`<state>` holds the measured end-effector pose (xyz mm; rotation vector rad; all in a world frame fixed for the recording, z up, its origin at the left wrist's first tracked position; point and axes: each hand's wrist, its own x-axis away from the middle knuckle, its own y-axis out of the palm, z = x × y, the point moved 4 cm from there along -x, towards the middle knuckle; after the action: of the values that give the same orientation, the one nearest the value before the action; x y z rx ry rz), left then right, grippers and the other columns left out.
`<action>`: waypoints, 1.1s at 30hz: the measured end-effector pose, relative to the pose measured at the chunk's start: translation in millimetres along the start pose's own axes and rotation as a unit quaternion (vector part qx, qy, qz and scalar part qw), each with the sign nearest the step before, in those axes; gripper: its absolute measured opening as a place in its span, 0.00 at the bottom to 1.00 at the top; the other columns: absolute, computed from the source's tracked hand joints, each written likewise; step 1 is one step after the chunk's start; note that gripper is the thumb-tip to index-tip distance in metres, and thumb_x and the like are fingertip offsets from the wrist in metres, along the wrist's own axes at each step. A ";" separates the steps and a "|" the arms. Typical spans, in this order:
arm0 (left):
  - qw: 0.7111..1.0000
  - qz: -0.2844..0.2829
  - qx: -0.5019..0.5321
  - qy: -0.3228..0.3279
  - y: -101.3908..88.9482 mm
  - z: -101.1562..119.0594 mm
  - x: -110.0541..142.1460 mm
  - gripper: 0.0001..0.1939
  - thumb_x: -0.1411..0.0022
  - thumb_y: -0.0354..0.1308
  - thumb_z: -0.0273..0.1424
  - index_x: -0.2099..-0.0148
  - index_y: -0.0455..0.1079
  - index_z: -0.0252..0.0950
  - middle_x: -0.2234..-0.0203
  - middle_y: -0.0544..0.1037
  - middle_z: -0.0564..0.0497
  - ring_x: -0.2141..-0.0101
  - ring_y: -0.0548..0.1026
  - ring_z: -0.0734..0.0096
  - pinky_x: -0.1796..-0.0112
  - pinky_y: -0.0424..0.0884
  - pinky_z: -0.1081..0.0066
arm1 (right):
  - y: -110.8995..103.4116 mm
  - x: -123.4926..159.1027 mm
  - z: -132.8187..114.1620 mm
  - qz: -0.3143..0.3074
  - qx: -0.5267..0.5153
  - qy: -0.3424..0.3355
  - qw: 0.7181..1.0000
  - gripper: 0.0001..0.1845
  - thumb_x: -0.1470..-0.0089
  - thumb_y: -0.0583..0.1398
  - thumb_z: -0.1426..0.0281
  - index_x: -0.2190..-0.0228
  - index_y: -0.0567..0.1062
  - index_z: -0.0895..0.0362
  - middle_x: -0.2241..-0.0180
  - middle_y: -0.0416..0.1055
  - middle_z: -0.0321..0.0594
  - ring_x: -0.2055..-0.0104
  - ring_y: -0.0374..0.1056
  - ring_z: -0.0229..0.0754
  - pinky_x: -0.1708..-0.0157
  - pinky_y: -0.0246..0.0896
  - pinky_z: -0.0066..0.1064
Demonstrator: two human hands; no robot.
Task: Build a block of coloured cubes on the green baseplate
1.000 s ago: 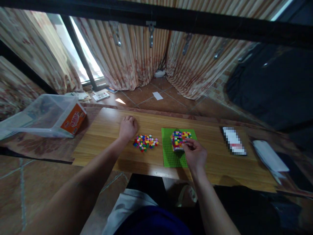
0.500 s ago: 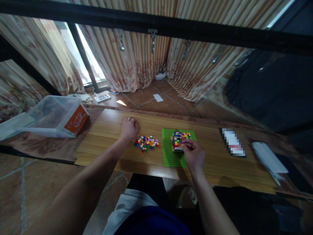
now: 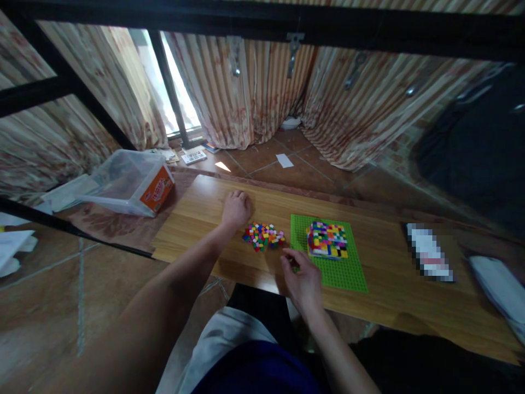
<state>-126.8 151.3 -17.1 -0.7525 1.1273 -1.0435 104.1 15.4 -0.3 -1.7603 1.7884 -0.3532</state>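
My left hand (image 3: pixel 237 209) rests on the wooden table with its fingers curled in and nothing seen in them. Just right of it lies a loose pile of small coloured building bricks (image 3: pixel 262 235). My right hand (image 3: pixel 303 276) hovers between that pile and the green baseplate (image 3: pixel 356 276), over the plate's lower left edge. Its thumb and forefinger are curved and a little apart, with no brick visible between them. On the baseplate stands a block-shaped build of multicoloured bricks (image 3: pixel 327 239), several layers high, apart from both hands.
A phone-like object (image 3: pixel 430 253), blurred out, lies on the table (image 3: pixel 385 290) to the right, with a white object (image 3: pixel 496 282) beyond it. A clear plastic bin (image 3: pixel 127 183) with an orange label stands at the left. A dark bar (image 3: pixel 262 22) crosses above.
My right hand has left the brick build and moved left and down towards the loose pile. My left hand stays on the table. The view has turned slightly left.
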 end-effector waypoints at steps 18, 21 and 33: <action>1.000 -0.008 0.023 -0.005 2.6 -2.3 1.4 0.13 0.38 0.48 0.25 0.56 0.73 0.35 0.57 0.75 0.42 0.53 0.69 0.55 0.49 0.66 0.56 | 57.3 -14.2 -11.9 -0.051 0.159 -0.098 0.981 0.09 0.39 0.55 0.66 0.64 0.76 0.54 0.63 0.74 0.43 0.59 0.67 0.47 0.58 0.59 0.37; 1.000 -0.007 0.022 -0.006 2.5 -2.1 1.7 0.12 0.37 0.48 0.25 0.57 0.72 0.35 0.57 0.75 0.42 0.53 0.70 0.55 0.49 0.66 0.57 | 56.7 -13.3 -10.8 -0.052 0.159 -0.103 0.981 0.10 0.38 0.55 0.67 0.64 0.76 0.53 0.63 0.73 0.43 0.59 0.67 0.47 0.58 0.60 0.37; 1.000 -0.013 0.011 -0.011 2.8 -2.0 0.9 0.12 0.36 0.48 0.25 0.58 0.73 0.34 0.59 0.76 0.42 0.55 0.71 0.57 0.51 0.67 0.60 | 71.2 -28.3 -44.0 -0.053 0.189 -0.146 0.970 0.11 0.41 0.58 0.66 0.58 0.75 0.56 0.58 0.71 0.48 0.53 0.63 0.52 0.50 0.57 0.46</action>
<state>-127.9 151.5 -20.5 -0.7602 1.0885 -1.0649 19.1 39.5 -0.3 -1.5466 1.3256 -0.4222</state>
